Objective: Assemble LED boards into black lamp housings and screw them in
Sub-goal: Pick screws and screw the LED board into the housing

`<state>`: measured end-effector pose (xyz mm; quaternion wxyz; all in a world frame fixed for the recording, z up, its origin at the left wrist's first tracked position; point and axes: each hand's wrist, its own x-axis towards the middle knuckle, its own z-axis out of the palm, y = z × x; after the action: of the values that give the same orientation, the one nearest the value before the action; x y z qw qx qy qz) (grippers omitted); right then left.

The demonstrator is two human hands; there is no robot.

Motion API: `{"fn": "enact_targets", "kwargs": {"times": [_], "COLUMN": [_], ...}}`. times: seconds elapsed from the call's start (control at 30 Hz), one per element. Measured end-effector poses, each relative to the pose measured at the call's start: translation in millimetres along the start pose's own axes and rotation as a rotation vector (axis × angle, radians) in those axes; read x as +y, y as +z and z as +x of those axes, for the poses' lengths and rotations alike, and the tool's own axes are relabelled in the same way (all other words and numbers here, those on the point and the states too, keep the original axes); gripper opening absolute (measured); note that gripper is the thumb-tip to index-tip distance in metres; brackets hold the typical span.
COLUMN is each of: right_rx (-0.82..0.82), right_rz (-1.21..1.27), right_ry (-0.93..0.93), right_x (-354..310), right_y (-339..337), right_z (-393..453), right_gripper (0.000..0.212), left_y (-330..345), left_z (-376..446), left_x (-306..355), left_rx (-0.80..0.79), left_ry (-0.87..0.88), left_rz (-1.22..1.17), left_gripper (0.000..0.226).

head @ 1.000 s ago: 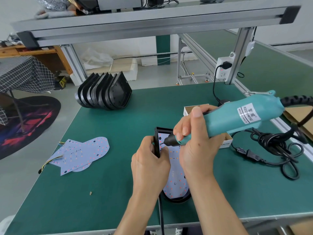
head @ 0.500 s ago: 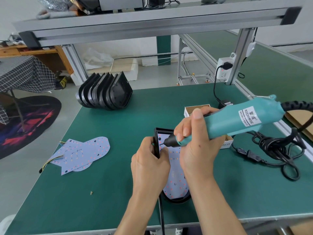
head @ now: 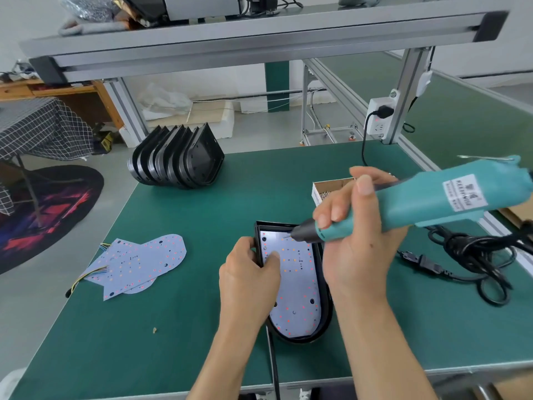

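A black lamp housing [head: 325, 310] lies on the green table, with a white LED board [head: 297, 284] seated inside it. My left hand [head: 249, 278] grips the housing's left rim, thumb pressing on the board. My right hand [head: 356, 241] holds a teal electric screwdriver [head: 427, 199], its black tip over the board's upper part. Spare LED boards [head: 138, 262] with coloured wires lie to the left. A stack of empty black housings [head: 176, 157] stands at the back left.
An open cardboard box of screws [head: 328, 190] sits behind my right hand. A coiled black power cord [head: 473, 255] lies at the right. A wall socket [head: 379, 119] hangs on the aluminium frame post. A black cable [head: 274, 362] runs off the table's front edge.
The screwdriver tip has shifted right and slightly away from the housing's top left corner. My left thumb now rests further onto the board.
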<state>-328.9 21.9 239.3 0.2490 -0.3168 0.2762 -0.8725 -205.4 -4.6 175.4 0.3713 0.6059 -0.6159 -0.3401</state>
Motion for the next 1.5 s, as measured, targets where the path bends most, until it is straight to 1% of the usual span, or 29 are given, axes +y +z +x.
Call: {"fn": "enact_targets", "kwargs": {"times": [0.13,0.23,0.3,0.5,0.57,0.6,0.63,0.7,0.73,0.77,0.8,0.83,0.87,0.9,0.93,0.97,1.03,1.1,1.17,1.23,1.5], "right_rx": [0.170,0.282,0.329,0.378,0.386,0.386,0.386,0.394,0.398,0.400,0.401,0.401,0.399,0.399,0.403,0.411,0.423,0.433,0.442,0.453,0.457], "right_rz": [0.096,0.091,0.063,0.001,0.007,0.007,0.010,0.026,0.037,0.051,0.069,0.089,0.110,0.131,0.150,0.164,0.186,0.205,0.218,0.226,0.224], "right_ry": [0.096,0.144,0.150,0.162,0.184,0.198,0.213,0.238,0.244,0.251,0.261,0.273,0.286,0.298,0.308,0.315,0.321,0.331,0.346,0.352,0.353], "right_x": [-3.2,-4.0,-4.5,-10.9,-12.3,-12.2,-12.3,-11.9,-11.6,-11.5,-11.1,-11.0,-10.9,-10.8,-10.7,-10.8,-10.6,-11.6,-13.6,-15.3,-14.8], "right_y": [-26.5,-55.2,-71.8,-101.2,-108.7,-112.2,-115.5,-121.4,-124.4,-127.7,-130.5,-133.3,-135.6,-137.3,-138.2,-138.7,-138.3,-138.2,-138.5,-139.3,-135.3], "right_z": [0.6,-9.4,-16.0,-22.4,-25.1,-27.1,-29.4,-33.6,-35.3,-37.1,-38.6,-40.1,-41.2,-41.8,-42.1,-42.3,-42.0,-41.2,-40.8,-41.0,-42.6], "right_gripper": [0.010,0.011,0.011,0.011,0.011,0.012,0.013,0.016,0.017,0.018,0.018,0.018,0.018,0.018,0.019,0.020,0.021,0.020,0.018,0.017,0.016], "left_y": [-0.8,1.3,2.3,5.6,5.0,4.5,3.4,-0.4,-1.6,-2.2,-2.1,-0.1,4.8,12.1,22.8,36.3,67.5,97.4,118.2,127.2,130.8], "left_z": [4.7,4.4,4.3,10.0,11.7,12.6,13.4,14.7,16.7,18.6,21.1,24.6,29.1,34.3,38.9,44.3,52.4,58.3,63.2,65.2,70.1], "left_x": [0.0,1.4,0.8,-2.9,-2.4,-1.5,0.7,7.9,12.1,17.8,25.8,34.5,44.6,56.7,69.4,80.4,97.4,105.2,104.3,102.0,98.9], "left_rx": [-0.004,-0.005,-0.019,-0.077,-0.102,-0.124,-0.154,-0.166,-0.131,-0.073,-0.013,0.029,0.023,-0.036,-0.141,-0.253,-0.428,-0.514,-0.566,-0.601,-0.656], "left_ry": [-0.037,-0.028,-0.024,-0.058,-0.077,-0.080,-0.090,-0.093,-0.059,0.009,0.112,0.242,0.362,0.444,0.496,0.544,0.643,0.740,0.789,0.782,0.757], "left_rz": [0.046,0.095,0.128,0.157,0.159,0.181,0.234,0.385,0.447,0.479,0.468,0.419,0.350,0.284,0.264,0.295,0.483,0.709,0.869,0.952,0.977], "left_gripper": [0.034,0.044,0.048,0.045,0.040,0.035,0.035,0.062,0.069,0.068,0.061,0.047,0.029,0.013,0.003,0.004,0.007,0.014,0.015,0.020,0.028]}}
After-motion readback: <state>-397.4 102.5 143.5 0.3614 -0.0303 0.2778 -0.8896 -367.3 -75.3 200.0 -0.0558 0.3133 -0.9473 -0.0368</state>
